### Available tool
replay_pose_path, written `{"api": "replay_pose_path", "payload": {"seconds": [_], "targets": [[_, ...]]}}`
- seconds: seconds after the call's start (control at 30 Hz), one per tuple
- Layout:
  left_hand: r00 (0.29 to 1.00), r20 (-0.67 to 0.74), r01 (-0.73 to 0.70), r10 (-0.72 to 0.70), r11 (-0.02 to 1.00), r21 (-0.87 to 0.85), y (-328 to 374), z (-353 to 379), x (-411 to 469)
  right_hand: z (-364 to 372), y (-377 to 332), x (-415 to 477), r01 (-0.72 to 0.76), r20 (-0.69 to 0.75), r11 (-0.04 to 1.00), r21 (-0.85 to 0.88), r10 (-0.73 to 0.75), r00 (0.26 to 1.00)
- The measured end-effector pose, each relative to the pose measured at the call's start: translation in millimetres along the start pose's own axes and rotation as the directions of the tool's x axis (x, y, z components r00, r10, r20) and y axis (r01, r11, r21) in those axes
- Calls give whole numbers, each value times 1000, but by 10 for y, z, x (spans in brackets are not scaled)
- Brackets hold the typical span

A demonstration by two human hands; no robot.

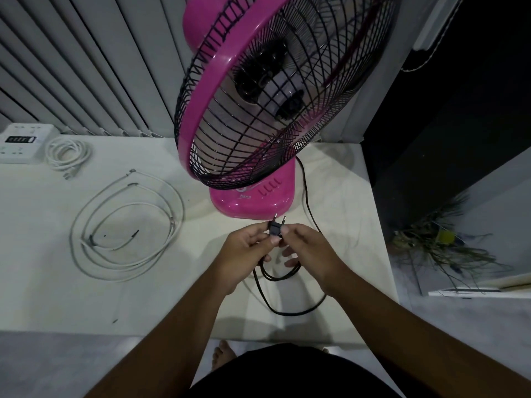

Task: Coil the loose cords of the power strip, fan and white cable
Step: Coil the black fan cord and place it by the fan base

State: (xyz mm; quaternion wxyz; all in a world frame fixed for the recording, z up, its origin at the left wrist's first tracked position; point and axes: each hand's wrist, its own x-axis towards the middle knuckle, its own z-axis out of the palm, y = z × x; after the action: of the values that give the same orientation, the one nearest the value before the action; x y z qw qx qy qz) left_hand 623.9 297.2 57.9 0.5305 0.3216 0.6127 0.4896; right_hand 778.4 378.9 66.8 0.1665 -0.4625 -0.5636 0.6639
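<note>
Pink fan [253,196] stands on the pale bench [43,282], cage tilted towards the camera, base with its row of buttons facing the person.

Just in front of the fan base: both hands raised over the bench, meeting at the black two-pin plug [275,228]. Pins point up towards the base. Left hand [244,254] has its grip pinching the plug body from the left side, thumb on top. Right hand [310,251] pinches the same plug from the right with thumb and forefinger; its other fingers are loosely spread below.

Fan cord [287,310], black, leaves the right side of the base, runs along the bench past the right hand, sweeps round in a wide loop in front of the hands and climbs to them. A smaller loop hangs directly beneath the hands.

Left of the fan: white cable [176,225] lies in broad, slack rings on the bench. Further left, by the vertical blinds [86,67], the white power strip [23,145] sits with its cord [77,159] in a tight small coil beside it.
</note>
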Motion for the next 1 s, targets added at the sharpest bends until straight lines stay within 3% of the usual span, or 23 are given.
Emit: {"api": "replay_pose_path", "payload": {"seconds": [0.2,0.37,0.53,0.63,0.7,0.77,1.0], "targets": [[992,-80,100,-102,995,-29,-37,8,-17,52,-51,27,-71,-37,997,31,72,997],[985,-63,163,-159,984,65,-82,29,-42,80,-57,66,-194,-158,959,205,228,961],[975,-54,221,-217,971,94,-107,73,-34,91,-48,69,-270,-138,899,345,333,933],[966,-68,241,-249,964,-113,-107,115,-21,91,-42,53,-272,-109,862,428,348,931],[959,-85,228,-269,916,-329,-89,152,-1,81,-25,39,-290,-76,825,486,371,926],[952,-116,208,-283,877,-434,-62,167,19,66,-3,19,-319,-34,788,527,394,918],[956,-156,192,-250,930,-313,6,113,36,-50,27,8,-276,-40,825,493,338,940]]}}
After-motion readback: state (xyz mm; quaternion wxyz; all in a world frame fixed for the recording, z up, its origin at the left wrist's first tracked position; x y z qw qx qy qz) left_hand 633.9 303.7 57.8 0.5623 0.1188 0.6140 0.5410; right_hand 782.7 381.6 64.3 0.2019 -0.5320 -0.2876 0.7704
